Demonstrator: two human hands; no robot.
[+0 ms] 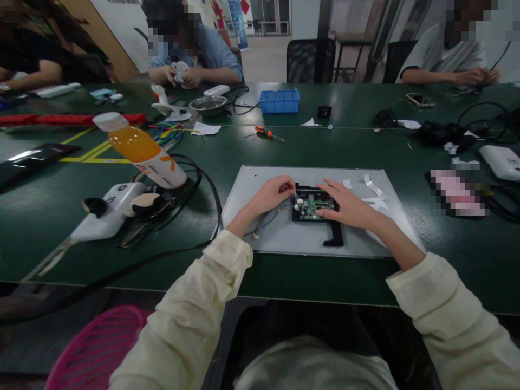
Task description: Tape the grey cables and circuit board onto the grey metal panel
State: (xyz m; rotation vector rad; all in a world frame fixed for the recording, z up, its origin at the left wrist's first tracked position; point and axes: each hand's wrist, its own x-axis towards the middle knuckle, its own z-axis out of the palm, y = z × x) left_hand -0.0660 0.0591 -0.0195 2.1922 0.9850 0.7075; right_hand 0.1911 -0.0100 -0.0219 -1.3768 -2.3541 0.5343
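A green circuit board (314, 208) sits in a black plastic frame (335, 236) on a light grey panel (280, 240). At the frame's left edge is my left hand (274, 195), its fingertips pinched together at the board's corner. What they pinch is too small to make out. Thin wires (266, 219) run beneath that hand onto the panel. My right hand (351, 206) spans the frame's right end, thumb at the near side and fingers at the far side, gripping it. Part of the board is hidden under this hand.
White paper strips (374, 187) lie on the panel's right side. To the left, an orange drink bottle (142, 149) leans near a white power strip (108, 211) and black cables. An orange screwdriver (264, 131) and blue basket (279, 102) are farther back. Several people sit across the table.
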